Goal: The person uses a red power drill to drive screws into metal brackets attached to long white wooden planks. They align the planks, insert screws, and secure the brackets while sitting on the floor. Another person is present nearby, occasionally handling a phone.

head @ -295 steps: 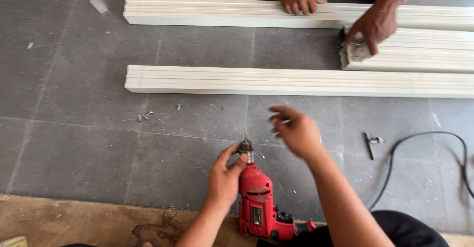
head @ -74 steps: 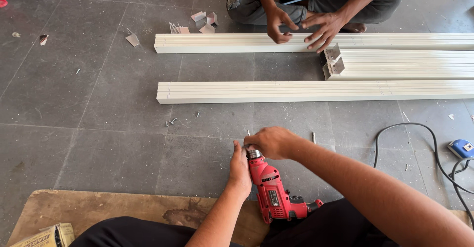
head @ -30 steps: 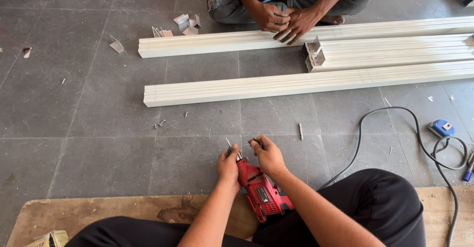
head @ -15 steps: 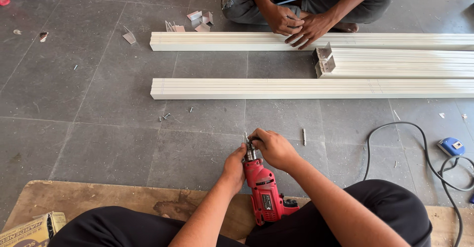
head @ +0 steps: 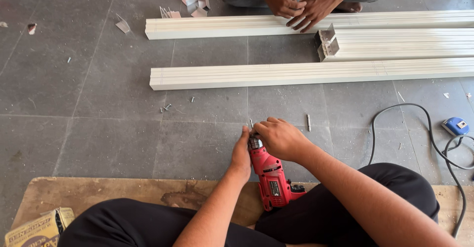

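The red plastic-bodied electric drill (head: 270, 178) lies between the person's legs, nose pointing away over the grey tiled floor (head: 98, 104). Its chuck is almost wholly hidden: the left hand (head: 241, 153) presses against it from the left, and the right hand (head: 281, 138) curls over it from the right, fingers (head: 264, 126) bent together around the tip. Whether a bit sits in the chuck is hard to make out; only a small metal point shows above the knuckles. The drill's rear end disappears behind the black trouser leg (head: 375, 192), so its handle and cord exit cannot be seen.

A short loose metal pin (head: 308, 122) lies on the floor just right of the hands, and a few small screws (head: 167, 108) lie scattered to the left. Beyond them runs the near long white ribbed profile bar (head: 296, 73), cut off at the right frame edge. Farther back lie a second long white bar (head: 222, 26) and a shorter stack of white bars with a metal end bracket (head: 327, 42). Another person's two hands (head: 296, 7) rest on the far bar; their body is cut off at the top.

A black cable (head: 395, 114) loops at right toward a blue tape measure (head: 455, 125). Open floor lies left of the hands, and between them and the near bar. A brown wooden board (head: 98, 192) lies under the legs.
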